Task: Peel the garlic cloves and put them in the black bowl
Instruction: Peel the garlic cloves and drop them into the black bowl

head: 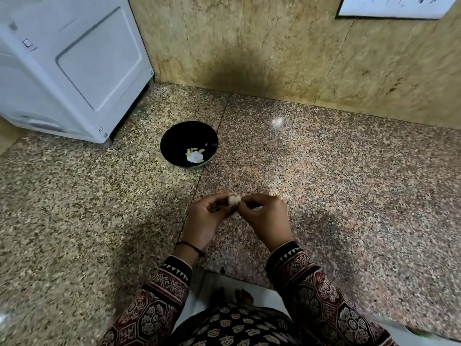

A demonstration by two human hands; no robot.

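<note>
— Pinching what, exactly?
— You pinch a small pale garlic clove (234, 199) between the curled fingertips of your left hand (207, 221) and right hand (264, 219), both over the speckled granite countertop (349, 196).
— And the round glossy black bowl (172, 143)?
— It stands well apart from your hands, farther back near the white appliance (69, 71). Pale white and yellowish pieces (195, 156) lie inside.

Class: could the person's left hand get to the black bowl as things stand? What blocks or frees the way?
Probably yes. Only bare counter lies between the left hand and the black bowl, open-topped ahead of it. The hand does grip garlic, which the right hand also pinches.
</note>
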